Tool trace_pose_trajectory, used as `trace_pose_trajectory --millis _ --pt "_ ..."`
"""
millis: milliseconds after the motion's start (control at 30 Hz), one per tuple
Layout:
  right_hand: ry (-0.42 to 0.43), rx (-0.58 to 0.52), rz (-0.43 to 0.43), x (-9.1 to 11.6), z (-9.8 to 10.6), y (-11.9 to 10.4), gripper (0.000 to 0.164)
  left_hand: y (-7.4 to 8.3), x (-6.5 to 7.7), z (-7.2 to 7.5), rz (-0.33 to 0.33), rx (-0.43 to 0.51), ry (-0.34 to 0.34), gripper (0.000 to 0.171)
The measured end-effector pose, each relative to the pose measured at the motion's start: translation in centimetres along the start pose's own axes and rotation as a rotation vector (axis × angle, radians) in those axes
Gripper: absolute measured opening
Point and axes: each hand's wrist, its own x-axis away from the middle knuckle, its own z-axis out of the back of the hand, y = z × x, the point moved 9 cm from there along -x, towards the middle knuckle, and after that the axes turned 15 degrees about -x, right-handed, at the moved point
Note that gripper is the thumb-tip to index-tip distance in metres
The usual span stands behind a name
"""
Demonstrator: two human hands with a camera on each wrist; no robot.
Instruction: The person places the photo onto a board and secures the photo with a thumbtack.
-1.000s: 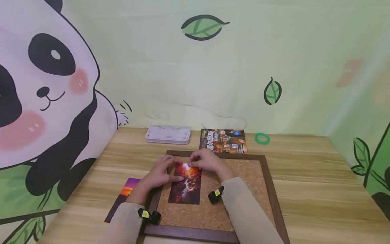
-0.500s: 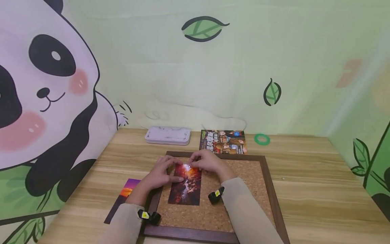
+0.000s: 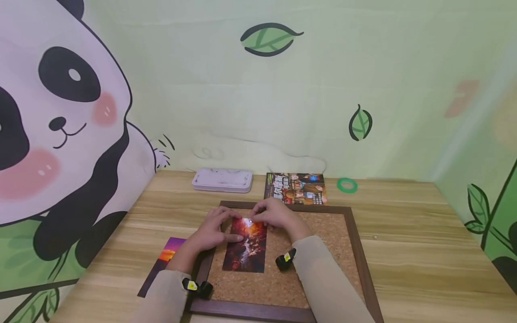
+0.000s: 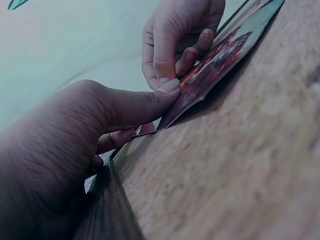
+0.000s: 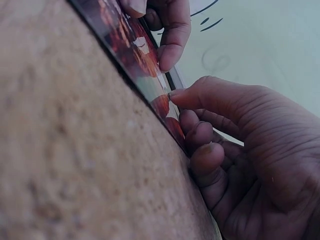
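A portrait photo print (image 3: 246,251) with a glowing red-orange scene lies on a framed cork board (image 3: 262,287), near its upper left. My left hand (image 3: 212,231) rests on the photo's left side, thumb across the picture and index finger along the top edge. At the middle of that top edge my right hand (image 3: 274,213) has its thumb and index finger together, the other fingers curled. It pinches a tiny shiny thing that looks like a pushpin, mostly covered by the fingertips. In the left wrist view the photo (image 4: 215,65) stands slightly off the cork along one edge.
A purple-orange sunset photo (image 3: 167,255) lies left of the board, partly under my left forearm. Behind the board are a white marbled case (image 3: 222,179), a colourful printed booklet (image 3: 296,186) and a green tape ring (image 3: 347,185). A small clear speck (image 3: 375,237) lies to the right.
The whole head view has shifted very slightly. Both hands and the photo keep the same places on the board.
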Motion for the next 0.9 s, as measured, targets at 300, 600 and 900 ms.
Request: trace_pose_trajectory --millis 300,600,900 --pt "-0.005 -0.001 0.042 -0.03 -0.26 -0.37 0.005 -0.02 -0.01 -0.07 -0.017 0.016 0.014 0.055" --pt "-0.009 0.007 0.042 -0.13 -0.32 -0.44 0.005 -0.09 0.01 -0.06 -0.017 0.022 0.014 0.056" --pt "-0.005 0.027 0.049 -0.07 -0.34 -0.49 0.005 -0.03 0.03 0.00 -0.028 0.009 0.021 0.056"
